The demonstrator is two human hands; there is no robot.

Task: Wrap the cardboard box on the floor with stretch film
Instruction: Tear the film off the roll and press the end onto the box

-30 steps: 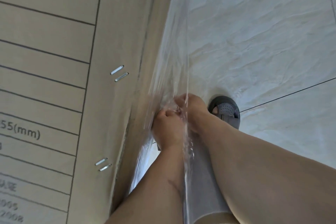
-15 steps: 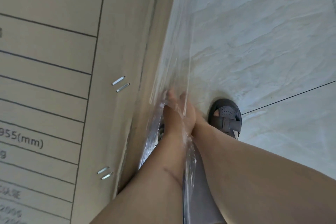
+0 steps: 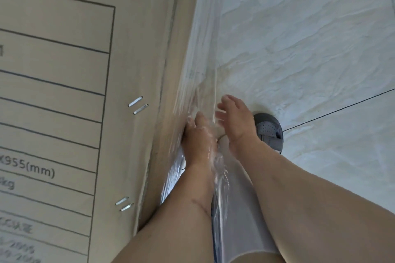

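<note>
While the left hand (image 3: 197,134) presses stretch film (image 3: 205,53) flat against the side of the cardboard box (image 3: 85,70) near its floor edge, the right hand (image 3: 235,121) hovers spread, holding nothing. Slack film may wrinkle or slip off. Left fingertips are hidden; the roll is unseen.

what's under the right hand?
Under the right hand: pale floor tile and a grey sandal, partly covered by the wrist. The foot inside it is mostly hidden. The film runs beside the hand.
</note>
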